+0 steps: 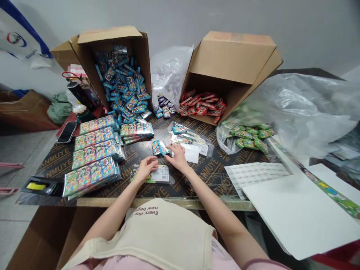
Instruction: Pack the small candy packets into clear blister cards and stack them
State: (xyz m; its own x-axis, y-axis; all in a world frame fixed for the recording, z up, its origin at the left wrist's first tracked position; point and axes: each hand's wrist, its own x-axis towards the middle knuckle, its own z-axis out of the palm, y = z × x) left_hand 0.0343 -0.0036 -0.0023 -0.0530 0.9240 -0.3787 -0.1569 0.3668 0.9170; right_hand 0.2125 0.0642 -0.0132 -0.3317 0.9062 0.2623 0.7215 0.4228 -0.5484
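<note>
Table (157,192): dark, gold lettering.
Blue pkts (155,147): approx. 2, glossy, multicol. print, side by side mid-table, at R hand (177,157) fingertips; grip unclear.
L hand (144,168): loosely curled, grip unclear, over bagged card (161,175).
Risk: slick wrap, poss. skid if nudged.

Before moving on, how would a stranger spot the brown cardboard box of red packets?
On the far side of the dark, gold-lettered table, right of centre, sits an open brown cardboard box. Small red packets lie inside; the left cardboard box holds blue packets.
</note>
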